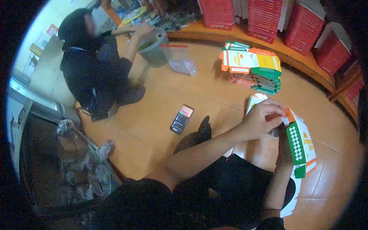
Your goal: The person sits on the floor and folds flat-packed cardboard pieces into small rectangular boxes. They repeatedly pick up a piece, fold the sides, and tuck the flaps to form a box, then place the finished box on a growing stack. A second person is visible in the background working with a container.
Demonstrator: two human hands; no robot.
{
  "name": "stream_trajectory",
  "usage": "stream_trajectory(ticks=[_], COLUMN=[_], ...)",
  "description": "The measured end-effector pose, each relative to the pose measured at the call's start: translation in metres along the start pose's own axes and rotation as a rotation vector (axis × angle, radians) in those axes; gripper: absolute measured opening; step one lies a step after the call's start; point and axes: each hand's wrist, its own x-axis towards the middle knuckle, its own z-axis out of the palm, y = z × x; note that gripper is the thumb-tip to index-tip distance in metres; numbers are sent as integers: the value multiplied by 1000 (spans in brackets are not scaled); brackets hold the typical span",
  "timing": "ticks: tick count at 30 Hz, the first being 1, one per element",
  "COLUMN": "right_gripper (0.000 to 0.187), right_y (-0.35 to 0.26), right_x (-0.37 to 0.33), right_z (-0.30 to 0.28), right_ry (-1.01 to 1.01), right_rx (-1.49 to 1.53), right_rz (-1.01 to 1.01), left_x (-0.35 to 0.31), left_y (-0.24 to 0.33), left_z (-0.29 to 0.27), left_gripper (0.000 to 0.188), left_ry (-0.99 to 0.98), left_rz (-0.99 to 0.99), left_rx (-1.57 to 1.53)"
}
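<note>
A partly folded cardboard food box [306, 140], white with orange and green checkered sides, is held up at the right. My left hand [263, 117] pinches with thumb and fingers at its orange end flap. Against the inner side of the box is my right hand [283, 147], supporting it; its fingers are mostly hidden by the cardboard. Beneath my left hand, another white box piece [257, 100] lies on the floor. More white cardboard [294, 195] shows beside my right forearm.
A stack of flat box blanks [251, 63] lies ahead, before a wooden shelf [214, 35] with red box stacks [264, 21]. A phone [181, 119] rests on the tiles. Another person [90, 69] sits at left by a bucket [156, 50]; plastic bags [92, 172] fill a crate nearby.
</note>
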Motion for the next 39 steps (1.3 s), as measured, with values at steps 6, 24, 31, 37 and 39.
stream_trajectory(ticks=[6,24,31,37,39], right_gripper=[51,43,42,40,40], right_y=[34,76,65,61,62], right_x=[-2,-9,-12,-15,-15], right_z=[-11,-25,-20,-16,-17], right_ry=[-111,49,53,33,29], right_rx=[887,394,128,33,13], right_rz=[400,457,396,389,388], left_x=[-8,-10,-10,-9,-9], left_y=[1,-13,-14,-22,-22], left_z=[8,19,20,14,17], left_gripper=[10,12,15,15,16], left_ry=[129,425,455,305,335], left_rz=[82,149,116,32,55], left_rx=[143,266,280,28,5])
